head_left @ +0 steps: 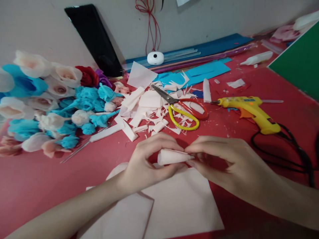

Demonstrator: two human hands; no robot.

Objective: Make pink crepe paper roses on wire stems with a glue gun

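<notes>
Between both hands is a small cone of rolled pale pink crepe paper point(171, 157), its wide end toward the left and its narrow tip toward the right. My left hand point(152, 159) is closed around the wide part, thumb below and fingers above. With its fingertips, my right hand point(219, 159) pinches the narrow tip. Flat pale pink paper sheets point(184, 202) lie on the table just under the hands. Beyond them, scissors point(181, 106) with one red and one yellow handle rest on a heap of pale paper scraps point(149, 106).
A yellow glue gun point(251, 111) with a black cable lies at the right. Paper flowers point(57, 103) in blue, white and pink are bunched at the left. A black phone point(94, 39) leans on the wall. Blue paper strips point(196, 73) and a green board point(299, 63) are farther back.
</notes>
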